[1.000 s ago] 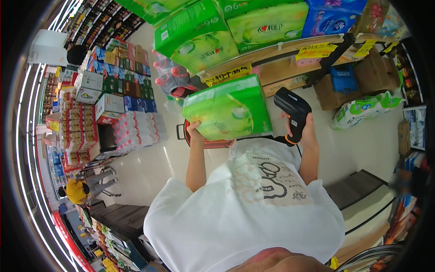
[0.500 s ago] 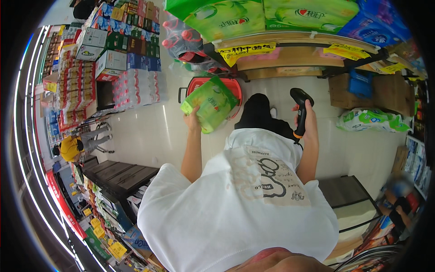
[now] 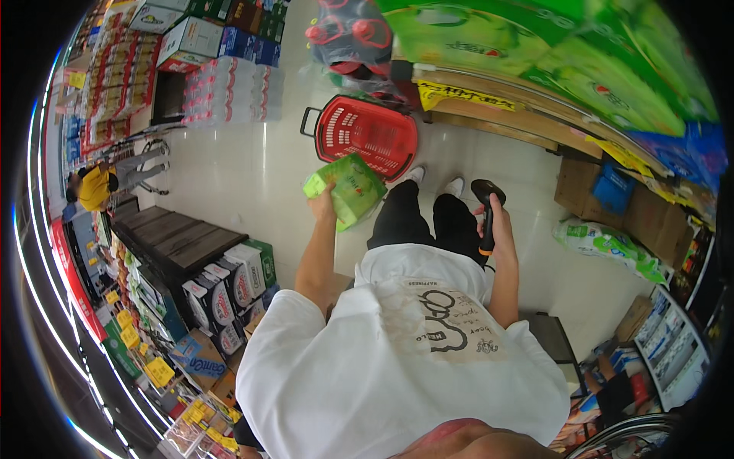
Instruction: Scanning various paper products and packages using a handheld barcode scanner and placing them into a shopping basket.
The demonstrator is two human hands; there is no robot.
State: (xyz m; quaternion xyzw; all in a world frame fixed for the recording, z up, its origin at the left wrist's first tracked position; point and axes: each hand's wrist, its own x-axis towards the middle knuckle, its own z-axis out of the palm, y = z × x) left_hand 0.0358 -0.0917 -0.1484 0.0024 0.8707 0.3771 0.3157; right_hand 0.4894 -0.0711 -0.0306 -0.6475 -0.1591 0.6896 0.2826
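Note:
My left hand [image 3: 323,203] grips the left edge of a green tissue pack [image 3: 350,191], held out in front of my left side. Just beyond the pack, a red plastic shopping basket [image 3: 365,138] with a dark handle stands on the floor; its visible inside has slotted walls and shows no goods. My right hand [image 3: 497,222] is wrapped round the handle of a black barcode scanner [image 3: 486,216] with orange trim, its head pointing up and away from me.
Large green tissue packs [image 3: 489,46] fill the shelf ahead. Bundled bottles [image 3: 350,34] stand beside it. On the right lie a cardboard box [image 3: 577,187] and a green-white bag [image 3: 608,246]. Farther left are stacked drinks [image 3: 229,92], a dark stand [image 3: 180,237] and a person in yellow [image 3: 95,187].
My view has shifted, and the basket now shows almost whole, with the tissue pack nearer to me and off most of it. Both hands keep their hold.

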